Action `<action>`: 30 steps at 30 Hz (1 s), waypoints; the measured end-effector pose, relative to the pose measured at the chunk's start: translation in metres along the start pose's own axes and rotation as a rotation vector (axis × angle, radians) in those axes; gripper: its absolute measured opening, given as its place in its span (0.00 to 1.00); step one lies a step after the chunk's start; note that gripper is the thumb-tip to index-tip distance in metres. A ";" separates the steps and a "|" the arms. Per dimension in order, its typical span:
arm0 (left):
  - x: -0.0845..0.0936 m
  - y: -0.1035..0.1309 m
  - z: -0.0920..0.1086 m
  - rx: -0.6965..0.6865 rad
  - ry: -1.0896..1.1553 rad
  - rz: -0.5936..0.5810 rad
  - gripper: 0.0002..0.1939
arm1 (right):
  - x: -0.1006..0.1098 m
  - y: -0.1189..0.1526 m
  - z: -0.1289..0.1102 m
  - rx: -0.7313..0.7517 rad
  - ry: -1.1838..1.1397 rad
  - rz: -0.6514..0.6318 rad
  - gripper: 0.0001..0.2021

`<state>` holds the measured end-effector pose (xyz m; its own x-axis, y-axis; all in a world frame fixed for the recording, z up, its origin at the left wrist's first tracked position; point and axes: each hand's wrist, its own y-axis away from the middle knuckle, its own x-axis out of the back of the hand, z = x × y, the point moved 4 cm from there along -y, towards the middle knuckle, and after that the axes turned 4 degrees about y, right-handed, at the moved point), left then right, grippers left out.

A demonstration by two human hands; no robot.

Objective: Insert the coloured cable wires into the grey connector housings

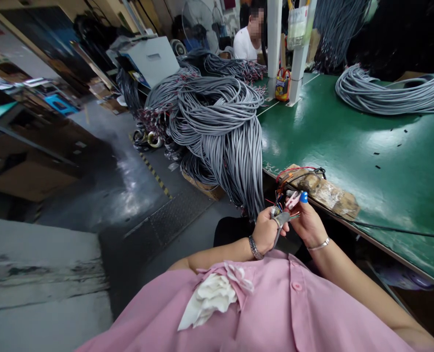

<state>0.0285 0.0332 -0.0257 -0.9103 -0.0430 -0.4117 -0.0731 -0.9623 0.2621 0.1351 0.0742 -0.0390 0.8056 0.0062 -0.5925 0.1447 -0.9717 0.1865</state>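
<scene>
My left hand [266, 231] is closed around the end of a grey cable [282, 219], whose thin coloured wires [294, 215] fan out toward my other hand. Close beside it, my right hand [309, 224] has a blue cover [304, 197] on the thumb tip. Its fingers are closed on a small pale pink piece [293, 200], too small to tell its exact kind. Both hands are at the near edge of the green table, just in front of a worn wooden block [327, 193] wrapped in clear tape. Fingers partly hide the cable's stripped end.
Bundles of grey cable [220, 107] hang over the green table's [349, 142] left end. Another cable coil [389, 93] lies at the back right. White posts [299, 68] stand on the table. Behind it is a person in white [244, 45]. A black cord [400, 231] runs rightward.
</scene>
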 end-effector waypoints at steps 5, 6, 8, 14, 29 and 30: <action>0.001 0.001 -0.002 0.008 -0.004 -0.004 0.13 | 0.000 0.001 0.003 -0.026 -0.127 0.027 0.17; 0.002 0.001 -0.002 0.006 -0.002 -0.006 0.14 | 0.001 0.002 0.003 -0.027 -0.146 0.023 0.18; 0.005 0.003 -0.001 0.000 0.000 -0.012 0.14 | 0.003 0.004 0.004 -0.037 -0.189 0.012 0.19; 0.017 0.010 -0.004 0.022 -0.035 -0.023 0.16 | 0.010 0.014 0.002 -0.159 -0.131 -0.138 0.21; 0.018 0.014 -0.003 0.163 -0.335 -0.339 0.14 | -0.013 0.041 -0.014 -0.092 0.545 -0.422 0.11; 0.018 0.013 -0.003 0.190 -0.355 -0.362 0.14 | -0.011 0.041 -0.015 -0.069 0.579 -0.411 0.10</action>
<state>0.0124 0.0191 -0.0324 -0.8925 0.4074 -0.1937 -0.4502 -0.8316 0.3253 0.1409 0.0381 -0.0134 0.8512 0.5115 -0.1177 0.5226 -0.8470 0.0979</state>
